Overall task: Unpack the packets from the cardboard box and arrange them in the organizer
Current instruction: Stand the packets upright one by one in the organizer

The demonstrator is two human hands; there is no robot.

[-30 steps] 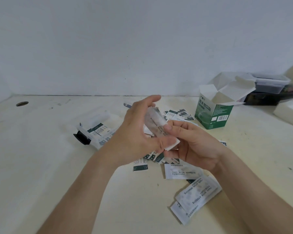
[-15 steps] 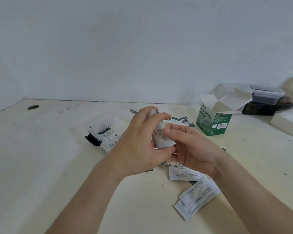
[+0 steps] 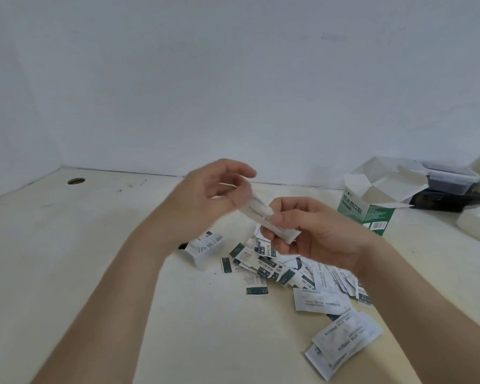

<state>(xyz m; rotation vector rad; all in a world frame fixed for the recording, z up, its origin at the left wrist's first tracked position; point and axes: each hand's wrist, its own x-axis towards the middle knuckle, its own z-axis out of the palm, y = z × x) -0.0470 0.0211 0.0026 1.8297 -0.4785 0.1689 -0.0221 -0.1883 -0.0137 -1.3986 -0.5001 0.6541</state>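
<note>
Closest to me, at least 2 overlapping packets (image 3: 345, 339) lie on the tabletop (image 3: 67, 273), and 1 single packet (image 3: 320, 302) lies just beyond them. Behind that sprawls the heap of packets (image 3: 272, 268), green-and-white, too overlapped for an exact count, though well over 10 show.

Above the heap, my 2 hands work in the air. My right hand (image 3: 319, 236) pinches the lower end of 1 thin stack of packets (image 3: 269, 220), thumb on top and fingers underneath. My left hand (image 3: 214, 200) is loosely curled at the stack's upper end, but it is blurred and I cannot tell whether it grips or only brushes the edges.

I judge that the step in hand is squaring this stack. To do it well, I should hold the right pinch firm, tap the edges flush with my left fingers, and turn every packet the same way before carrying the stack over.

Just behind my left forearm, 1 clear organizer (image 3: 203, 249) lies on the tabletop, partly hidden, with a few packets already in it. Farther right stands 1 green cardboard box (image 3: 372, 214) with its flaps open; I cannot see inside it. Beyond it are 1 lidded clear container (image 3: 452, 177) and 1 white block (image 3: 477, 225), and far left there is 1 hole (image 3: 76, 180) in the tabletop.
</note>
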